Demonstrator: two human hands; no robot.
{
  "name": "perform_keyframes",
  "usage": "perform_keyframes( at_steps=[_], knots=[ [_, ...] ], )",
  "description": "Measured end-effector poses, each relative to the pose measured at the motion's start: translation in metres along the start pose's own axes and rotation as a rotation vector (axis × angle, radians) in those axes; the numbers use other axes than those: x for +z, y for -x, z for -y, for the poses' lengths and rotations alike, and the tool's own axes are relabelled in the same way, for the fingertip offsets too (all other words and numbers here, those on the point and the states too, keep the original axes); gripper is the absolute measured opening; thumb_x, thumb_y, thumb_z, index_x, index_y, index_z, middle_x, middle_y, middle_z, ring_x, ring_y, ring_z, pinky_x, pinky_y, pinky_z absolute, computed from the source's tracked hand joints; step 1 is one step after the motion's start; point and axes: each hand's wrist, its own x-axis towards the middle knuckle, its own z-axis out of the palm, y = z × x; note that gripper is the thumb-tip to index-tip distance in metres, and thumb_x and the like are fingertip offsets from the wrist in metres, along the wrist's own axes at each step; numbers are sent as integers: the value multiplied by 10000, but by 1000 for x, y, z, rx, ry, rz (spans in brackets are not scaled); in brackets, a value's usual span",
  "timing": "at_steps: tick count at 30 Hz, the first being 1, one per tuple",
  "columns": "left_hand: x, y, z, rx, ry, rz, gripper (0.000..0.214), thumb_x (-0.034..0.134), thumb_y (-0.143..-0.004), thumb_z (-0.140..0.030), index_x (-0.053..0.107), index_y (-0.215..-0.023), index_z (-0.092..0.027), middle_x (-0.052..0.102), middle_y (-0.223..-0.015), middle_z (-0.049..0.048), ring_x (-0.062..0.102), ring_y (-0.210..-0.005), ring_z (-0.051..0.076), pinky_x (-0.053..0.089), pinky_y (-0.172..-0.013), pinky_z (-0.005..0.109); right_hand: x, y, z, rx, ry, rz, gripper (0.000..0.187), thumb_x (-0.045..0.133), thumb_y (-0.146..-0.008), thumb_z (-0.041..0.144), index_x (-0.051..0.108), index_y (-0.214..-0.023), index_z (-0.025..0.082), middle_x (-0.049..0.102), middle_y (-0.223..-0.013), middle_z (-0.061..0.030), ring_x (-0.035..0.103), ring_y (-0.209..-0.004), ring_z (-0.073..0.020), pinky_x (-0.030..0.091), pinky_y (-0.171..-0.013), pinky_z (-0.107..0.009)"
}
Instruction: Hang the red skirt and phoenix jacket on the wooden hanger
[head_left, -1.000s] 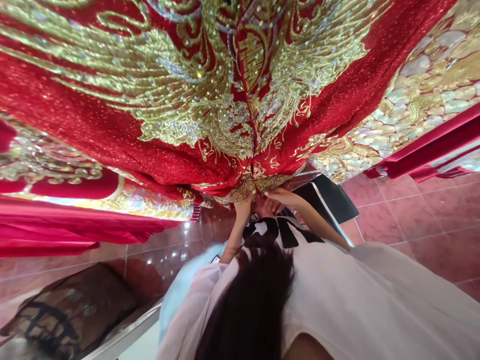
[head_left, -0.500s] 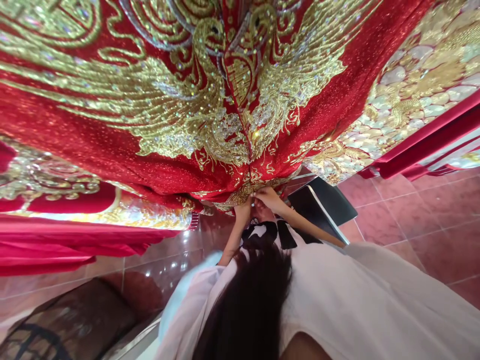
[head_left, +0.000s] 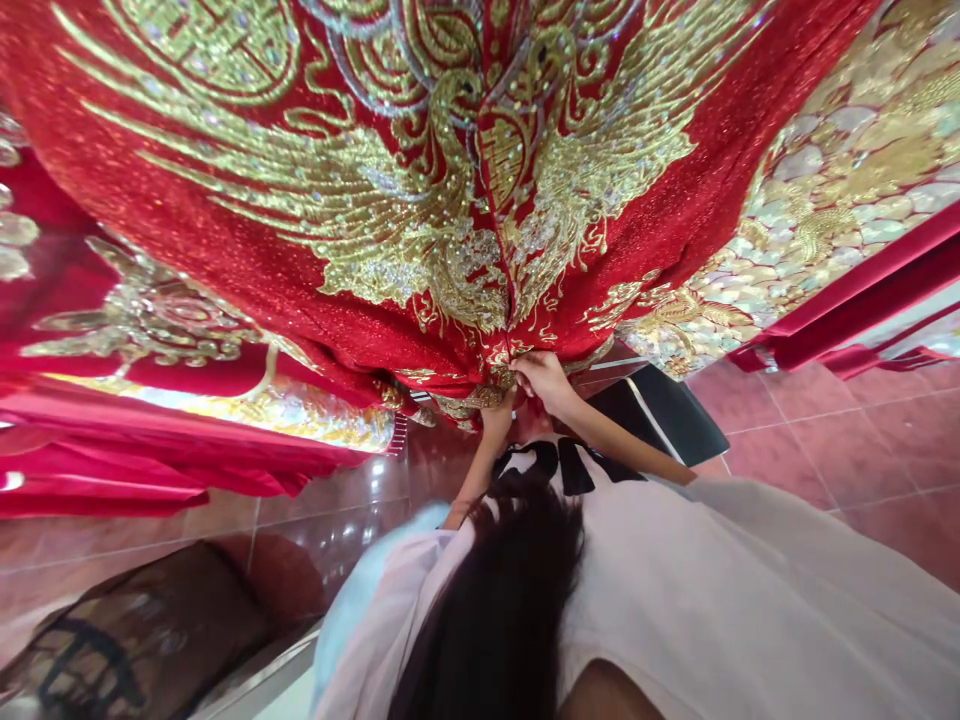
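A red garment (head_left: 420,200), thick with gold and silver embroidery, hangs before me and fills the upper view. Its front seam (head_left: 508,300) runs down the middle. My right hand (head_left: 545,381) is closed in a pinch on the embroidered edge at the foot of that seam. My left hand (head_left: 497,418) sits just below and to the left, fingers pressed on the same gold edge and partly hidden by the cloth. My dark hair (head_left: 495,600) and white top (head_left: 712,590) fill the bottom of the view.
More red and gold garments hang at the left (head_left: 150,330) and right (head_left: 840,190). A black flat object (head_left: 667,415) stands behind my right forearm. The floor is glossy red tile (head_left: 862,440). A brown patterned bag (head_left: 135,640) lies at bottom left.
My right hand has moved slightly up the garment's lower front edge, above my left hand. The view has shifted a little, showing more of the left garment.
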Motion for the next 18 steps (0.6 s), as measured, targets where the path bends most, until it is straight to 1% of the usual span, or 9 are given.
perform_keyframes(
  at_steps=[2,4,6,8,11,12,14,16,18],
  knots=[
    [-1,-3,3,16,-3,16,171,671,-725,-164,647,-893,-142,681,-1004,105,635,-994,223,436,-998,399,1,2,1,38,-5,40,208,415,-792,109,486,-597,121,375,-379,58,271,-310,-28,163,-354,-170],
    [-2,-6,5,39,-9,25,170,669,-721,-154,644,-890,-143,681,-1014,102,634,-1001,220,425,-1012,398,2,5,10,96,-15,103,245,370,-816,100,473,-595,122,343,-370,58,247,-308,-30,147,-351,-169],
    [-4,-7,4,62,-15,18,180,669,-724,-156,643,-902,-144,675,-1045,102,622,-1034,219,409,-1031,393,2,10,31,161,-35,187,255,346,-828,94,440,-594,132,316,-389,64,218,-312,-28,140,-351,-165],
    [-5,-8,3,79,-24,8,213,675,-727,-168,641,-935,-142,663,-1086,105,603,-1078,221,396,-1047,392,1,16,59,205,-79,296,252,334,-840,95,415,-605,138,304,-420,67,198,-322,-23,137,-353,-159],
    [-5,-7,2,87,-39,-8,277,684,-729,-186,631,-996,-135,641,-1142,115,572,-1133,226,369,-1073,396,3,24,94,185,-141,425,248,332,-874,109,430,-648,133,318,-449,64,190,-329,-17,120,-350,-157],
    [-5,-6,1,88,-43,-12,293,686,-729,-188,627,-1011,-134,636,-1153,115,565,-1145,224,359,-1082,396,4,25,102,167,-140,426,250,329,-884,109,440,-661,130,322,-448,62,192,-329,-17,118,-350,-157],
    [-5,-5,1,84,-53,-15,304,691,-725,-185,626,-1017,-135,641,-1145,110,562,-1150,222,348,-1092,400,7,27,112,155,-105,367,257,326,-896,100,446,-671,127,307,-435,65,191,-328,-17,122,-349,-157],
    [-5,-4,-1,75,-65,-18,301,701,-717,-186,631,-1007,-140,656,-1112,104,565,-1146,227,345,-1094,414,11,33,126,214,-69,308,275,307,-910,98,430,-666,132,252,-421,76,164,-326,-15,115,-346,-156],
    [-6,-3,-2,65,-79,-27,301,712,-714,-196,634,-1000,-143,661,-1096,110,561,-1153,238,341,-1095,430,13,45,149,242,-70,332,293,286,-927,108,399,-658,141,200,-429,86,145,-326,-9,99,-344,-147]
  ],
)
